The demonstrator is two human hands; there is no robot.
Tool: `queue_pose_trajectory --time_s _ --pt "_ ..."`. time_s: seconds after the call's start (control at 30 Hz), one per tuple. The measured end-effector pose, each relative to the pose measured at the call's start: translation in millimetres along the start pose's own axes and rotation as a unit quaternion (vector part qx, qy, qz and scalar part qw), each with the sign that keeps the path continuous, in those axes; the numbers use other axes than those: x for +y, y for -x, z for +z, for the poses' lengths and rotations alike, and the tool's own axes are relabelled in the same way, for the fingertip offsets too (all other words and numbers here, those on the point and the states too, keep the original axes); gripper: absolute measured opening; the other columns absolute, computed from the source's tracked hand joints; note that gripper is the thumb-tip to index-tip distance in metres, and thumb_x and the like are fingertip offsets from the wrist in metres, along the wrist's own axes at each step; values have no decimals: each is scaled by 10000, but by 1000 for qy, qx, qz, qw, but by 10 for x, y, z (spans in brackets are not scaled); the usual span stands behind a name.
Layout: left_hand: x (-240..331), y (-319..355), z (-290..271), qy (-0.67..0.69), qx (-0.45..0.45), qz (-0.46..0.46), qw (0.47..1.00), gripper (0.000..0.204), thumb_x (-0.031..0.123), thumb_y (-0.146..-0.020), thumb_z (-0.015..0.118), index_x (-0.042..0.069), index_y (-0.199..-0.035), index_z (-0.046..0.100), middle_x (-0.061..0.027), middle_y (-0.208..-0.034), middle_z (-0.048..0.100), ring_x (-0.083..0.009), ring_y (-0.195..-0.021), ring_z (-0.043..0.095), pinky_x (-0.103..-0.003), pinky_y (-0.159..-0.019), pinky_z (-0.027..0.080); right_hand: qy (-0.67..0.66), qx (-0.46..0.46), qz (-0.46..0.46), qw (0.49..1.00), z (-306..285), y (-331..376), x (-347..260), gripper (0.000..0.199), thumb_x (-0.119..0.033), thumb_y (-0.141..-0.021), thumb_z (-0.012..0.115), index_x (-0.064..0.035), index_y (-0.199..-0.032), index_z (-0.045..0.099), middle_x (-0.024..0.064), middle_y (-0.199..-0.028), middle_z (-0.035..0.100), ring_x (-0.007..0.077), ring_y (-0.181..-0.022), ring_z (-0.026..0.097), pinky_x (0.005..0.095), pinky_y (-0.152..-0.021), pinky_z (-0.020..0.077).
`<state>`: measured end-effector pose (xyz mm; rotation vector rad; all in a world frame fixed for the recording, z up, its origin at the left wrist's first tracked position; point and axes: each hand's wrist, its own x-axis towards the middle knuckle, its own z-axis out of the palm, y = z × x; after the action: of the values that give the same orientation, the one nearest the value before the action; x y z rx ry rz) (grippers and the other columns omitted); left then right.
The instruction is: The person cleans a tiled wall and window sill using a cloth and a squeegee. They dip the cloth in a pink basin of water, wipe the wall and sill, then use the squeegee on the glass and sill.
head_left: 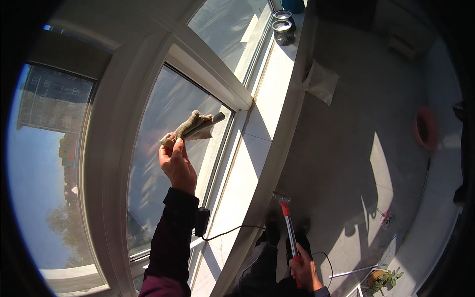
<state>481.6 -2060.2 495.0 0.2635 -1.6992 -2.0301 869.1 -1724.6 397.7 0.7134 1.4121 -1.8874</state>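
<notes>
My left hand (178, 168) is raised in front of the window pane (156, 111), its fingers pinching a crumpled grey-beige cloth (190, 126). The cloth's far end sticks out toward the frame; whether it touches the glass, I cannot tell. Low on the right, my right hand (304, 272) is wrapped round the red grip of a long scraper (290, 227). This scraper has a silver shaft, a red neck and a flat metal head, which points up and away from me above the floor. Pale streaks show on the glass.
A white sill (242, 173) runs along the window. Two dark glass jars (283, 34) stand at its far end. A black box (201, 222) with a cable is beside my left sleeve. A white bag (320, 83), an orange basin (425, 129) and a potted plant (385, 279) lie rightward.
</notes>
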Motion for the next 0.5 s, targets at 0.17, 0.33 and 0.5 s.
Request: queue_pose_trajectory --time_s 0.17,0.33,0.5 --pt "-521 -92 16 -303 -5 25 953 336 60 -1071 668 19 -1397 598 -72 -1271 732 -176 -1192 706 -333 -1067 538 -29 62 16 998 -302 -247 -334 745 -59 -1001 693 -92 -1684 396 48 -826 661 119 -570 607 275 -504 514" --pt "-1365 -9 -75 -452 -75 21 889 417 143 -1073 660 51 -1472 585 -177 -1351 701 -303 -1230 707 -410 -1062 555 18 82 -20 996 -516 -655 -824 727 -68 -991 722 -98 -1664 448 22 -796 652 101 -577 601 277 -515 513" --pt "-2168 59 224 -590 -207 58 778 755 215 -994 738 69 -1645 384 -223 -1597 515 -429 -1478 489 -497 -1214 409 119 92 -53 987 -591 -1289 -1586 708 -91 -992 730 -121 -1652 476 -1 -744 648 93 -580 607 279 -553 531"
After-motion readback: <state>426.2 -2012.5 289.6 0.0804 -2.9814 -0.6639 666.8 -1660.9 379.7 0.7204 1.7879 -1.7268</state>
